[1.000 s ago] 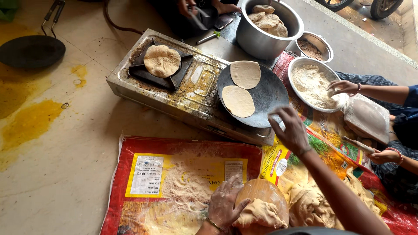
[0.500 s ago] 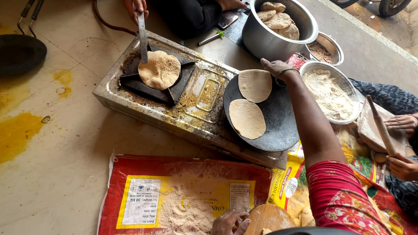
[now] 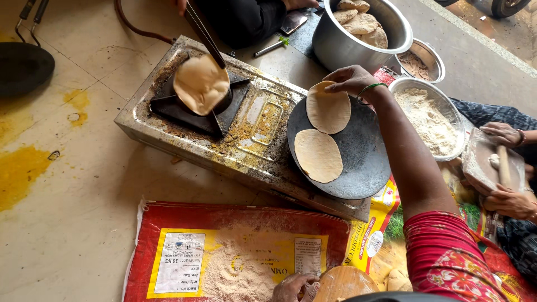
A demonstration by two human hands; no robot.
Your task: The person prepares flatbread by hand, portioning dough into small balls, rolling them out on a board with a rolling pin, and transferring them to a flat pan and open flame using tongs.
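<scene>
Nearest, the left hand (image 3: 293,288) rested with fingers spread on a floury wooden board (image 3: 344,284), steadying it. Farther off, the right hand (image 3: 352,79) pinched the far flatbread (image 3: 328,109) by its edge on the dark griddle (image 3: 358,154), fingertips clear of the hot iron.

Floor (image 3: 72,223): you see pale, smooth concrete with yellow stains (image 3: 22,173) on the left side.
Covering: a red and yellow printed sack (image 3: 184,246) lies flat before you, dusted with flour.
Far edge: a raised concrete kerb (image 3: 475,50) runs diagonally.
Light: soft, even daylight.
</scene>
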